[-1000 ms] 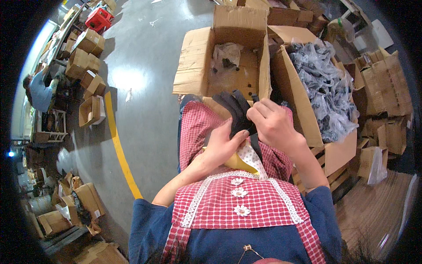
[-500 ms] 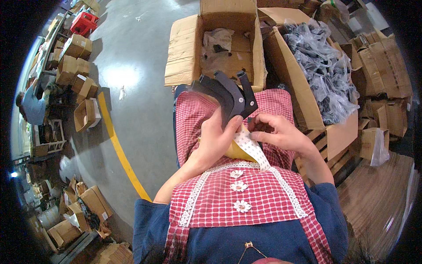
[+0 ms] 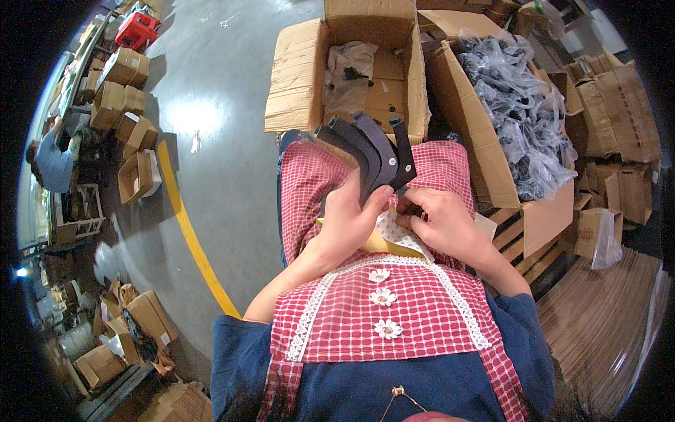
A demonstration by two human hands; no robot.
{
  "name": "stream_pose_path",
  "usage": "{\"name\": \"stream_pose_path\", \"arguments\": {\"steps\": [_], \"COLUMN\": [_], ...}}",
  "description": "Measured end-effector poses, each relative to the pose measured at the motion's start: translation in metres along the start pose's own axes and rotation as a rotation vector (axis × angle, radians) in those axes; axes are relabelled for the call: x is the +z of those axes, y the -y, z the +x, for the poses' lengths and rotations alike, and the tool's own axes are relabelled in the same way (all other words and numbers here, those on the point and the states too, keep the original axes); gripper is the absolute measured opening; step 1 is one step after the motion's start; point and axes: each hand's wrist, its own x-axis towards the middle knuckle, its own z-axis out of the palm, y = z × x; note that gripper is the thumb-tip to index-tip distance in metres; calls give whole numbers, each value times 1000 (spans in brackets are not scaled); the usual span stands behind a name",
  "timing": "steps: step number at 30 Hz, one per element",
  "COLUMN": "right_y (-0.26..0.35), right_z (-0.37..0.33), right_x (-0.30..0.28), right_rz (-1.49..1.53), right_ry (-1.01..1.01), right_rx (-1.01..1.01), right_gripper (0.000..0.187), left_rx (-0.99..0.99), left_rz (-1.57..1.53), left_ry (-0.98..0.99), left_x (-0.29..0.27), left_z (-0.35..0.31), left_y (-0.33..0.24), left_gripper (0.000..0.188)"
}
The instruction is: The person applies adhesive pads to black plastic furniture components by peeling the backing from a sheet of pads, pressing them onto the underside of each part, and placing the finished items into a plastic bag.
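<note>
Far to the left of the fingers, beyond the grey floor, a person in a blue top among boxes and shelving; less far out, up and left, a red crate and a cluster of brown cardboard boxes. Nearer on that side, a yellow floor line curving past. Straight ahead of the fingers, just past the knees, an open carton with crumpled plastic inside. Left hand: thumb pressed down on the lower ends of black curved strips, the other fingers mostly hidden beneath; strips fanned upward, away from the thumb, above a red checked apron. Below the left thumb, a yellow piece and, overlapping it, a white dotted sheet. Right hand: fingers curled, thumb and forefinger close together at the sheet's upper edge; pinch or mere touch, cannot tell. Right of these fingers, well apart, a tall carton heaped with clear plastic bags; farther right and lower, a stack of flat cardboard.
</note>
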Motion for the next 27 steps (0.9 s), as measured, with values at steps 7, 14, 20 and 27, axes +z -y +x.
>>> {"name": "stream_pose_path", "arguments": {"steps": [7, 14, 20, 27], "right_y": [-10, -26, -30, -18], "right_z": [2, 4, 2, 1], "right_x": [5, 0, 8, 10], "right_rz": [3, 389, 560, 340], "right_ry": [0, 184, 180, 139], "right_rx": [-24, 70, 166, 155], "right_gripper": [22, 22, 19, 21], "left_rx": [79, 51, -28, 39], "left_rz": [-20, -78, -93, -72], "left_ry": [-39, -38, 6, -6], "left_x": [3, 3, 0, 3], "left_z": [-1, -2, -5, -5], "left_y": [10, 10, 3, 8], "left_gripper": [27, 27, 28, 28]}}
